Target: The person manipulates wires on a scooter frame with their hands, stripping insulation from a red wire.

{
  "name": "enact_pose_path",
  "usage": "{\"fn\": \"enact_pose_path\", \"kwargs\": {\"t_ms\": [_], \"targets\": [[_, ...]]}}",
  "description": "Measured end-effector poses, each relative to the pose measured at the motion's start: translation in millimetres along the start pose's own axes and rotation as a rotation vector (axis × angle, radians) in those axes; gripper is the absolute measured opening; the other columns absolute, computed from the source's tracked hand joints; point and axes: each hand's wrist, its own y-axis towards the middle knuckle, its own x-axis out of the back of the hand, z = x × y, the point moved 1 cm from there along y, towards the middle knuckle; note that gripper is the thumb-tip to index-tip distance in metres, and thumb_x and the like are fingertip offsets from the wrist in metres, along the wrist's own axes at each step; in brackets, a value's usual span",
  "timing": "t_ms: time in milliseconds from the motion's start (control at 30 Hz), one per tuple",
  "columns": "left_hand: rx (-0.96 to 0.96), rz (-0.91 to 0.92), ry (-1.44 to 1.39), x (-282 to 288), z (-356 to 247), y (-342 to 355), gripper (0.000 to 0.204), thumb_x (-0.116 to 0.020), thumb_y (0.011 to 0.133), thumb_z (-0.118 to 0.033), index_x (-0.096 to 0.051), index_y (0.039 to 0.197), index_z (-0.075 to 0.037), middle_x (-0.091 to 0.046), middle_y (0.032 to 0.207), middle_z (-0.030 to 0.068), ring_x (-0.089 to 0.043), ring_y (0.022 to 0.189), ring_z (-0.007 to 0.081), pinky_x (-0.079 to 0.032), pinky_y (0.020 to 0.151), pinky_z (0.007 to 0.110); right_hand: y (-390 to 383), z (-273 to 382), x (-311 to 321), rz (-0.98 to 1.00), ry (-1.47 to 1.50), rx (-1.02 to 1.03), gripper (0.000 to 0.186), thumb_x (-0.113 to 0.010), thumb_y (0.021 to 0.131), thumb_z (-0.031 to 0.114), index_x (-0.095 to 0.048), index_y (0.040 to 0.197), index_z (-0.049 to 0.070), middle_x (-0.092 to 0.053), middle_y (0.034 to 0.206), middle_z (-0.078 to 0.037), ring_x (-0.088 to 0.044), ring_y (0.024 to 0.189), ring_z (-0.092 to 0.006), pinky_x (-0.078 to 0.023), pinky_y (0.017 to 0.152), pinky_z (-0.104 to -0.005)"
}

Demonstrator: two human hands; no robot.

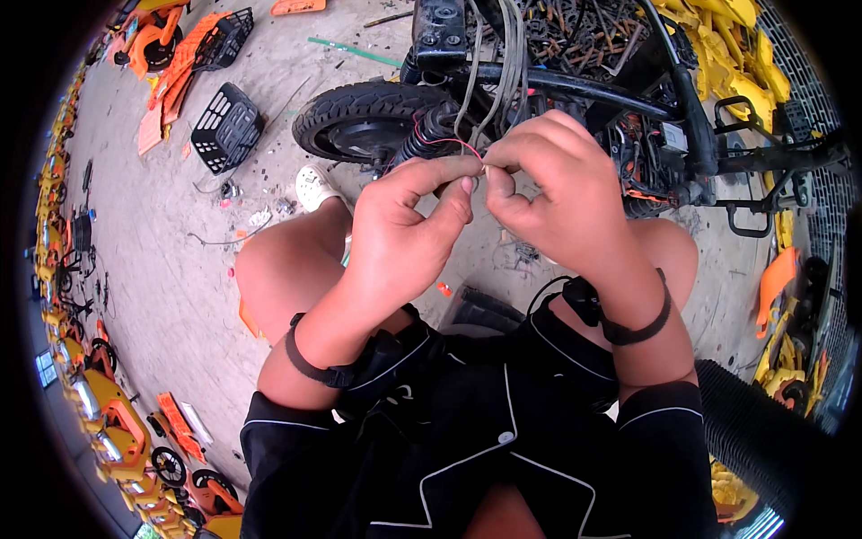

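The thin red wire [453, 140], probably light, limp and easily snapped, is best held near its end, where the left hand [402, 220] and right hand [564, 190] pinch it, fingertips nearly closed, near a black tyre [310, 119]

No legible text, labels, brands, numbers or signs in view.
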Motion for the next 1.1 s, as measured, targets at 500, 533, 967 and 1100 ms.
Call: {"fn": "enact_pose_path", "kwargs": {"t_ms": [500, 533, 967, 1100], "targets": [[0.214, 0.137, -0.27, 7.0, -13.1, 1.5, 0.022, -0.066, 0.098, -0.003, -0.074, 0.118, 0.0, -0.068, 0.084, 0.0013, -0.059, 0.073, 0.0069, -0.05, 0.066, 0.024, 2.4, -12.2, 11.8, 0.235, 0.502, -0.452, 0.009, -0.075, 0.078, -0.001, -0.072, 0.087, 0.001, -0.066, 0.077, 0.0, -0.058, 0.068, -0.0053, -0.049, 0.061, -0.0227], [0.227, 0.157, -0.277, 8.4, -12.8, 1.9, 0.023, -0.067, 0.098, -0.004, -0.074, 0.119, 0.0, -0.068, 0.085, 0.0016, -0.059, 0.074, 0.0078, -0.05, 0.067, 0.024, 2.5, -12.3, 12.9, 0.246, 0.523, -0.467, 0.009, -0.074, 0.078, -0.001, -0.072, 0.086, 0.001, -0.066, 0.078, 0.001, -0.058, 0.068, -0.0045, -0.049, 0.061, -0.0223], [0.27, 0.214, -0.433, 11.0, -9.7, 1.7, 0.032, -0.066, 0.1, -0.009, -0.068, 0.13, 0.003, -0.067, 0.085, 0.0029, -0.058, 0.077, 0.0102, -0.049, 0.072, 0.025, 8.3, -23.2, 24.6, 0.301, 0.836, -0.67, 0.009, -0.066, 0.092, 0.006, -0.071, 0.098, 0.001, -0.063, 0.083, 0.004, -0.055, 0.076, -0.0037, -0.046, 0.067, -0.0224], [0.249, 0.167, -0.583, 11.8, -8.4, 5.0, 0.035, -0.064, 0.102, -0.013, -0.066, 0.131, 0.006, -0.063, 0.082, 0.0037, -0.056, 0.08, 0.0126, -0.048, 0.08, 0.029, 6.1, -28.5, 35.1, 0.293, 0.806, -0.563, 0.014, -0.062, 0.098, 0.014, -0.066, 0.093, 0.002, -0.055, 0.079, 0.006, -0.048, 0.075, -0.0042, -0.04, 0.065, -0.0231]]}}
